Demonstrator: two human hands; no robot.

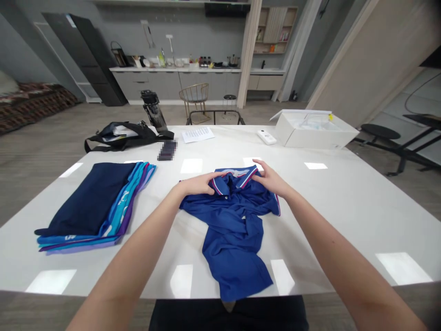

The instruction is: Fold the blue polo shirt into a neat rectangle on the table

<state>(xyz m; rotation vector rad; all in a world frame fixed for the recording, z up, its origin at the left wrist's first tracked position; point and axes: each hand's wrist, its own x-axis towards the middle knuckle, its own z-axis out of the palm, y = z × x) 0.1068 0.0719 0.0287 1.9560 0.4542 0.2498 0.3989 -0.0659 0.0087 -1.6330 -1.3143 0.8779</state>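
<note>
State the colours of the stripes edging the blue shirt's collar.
Red and white, along the collar's blue edge; best seen in the head view.

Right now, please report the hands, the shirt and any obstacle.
Left hand, right hand at collar. Blue polo shirt rumpled on table. Folded clothes lie apart, left.

Shirt (232,239) partly behind left hand (197,185), dark object (167,150) pixelated, paper's (197,134) print illegible
</note>
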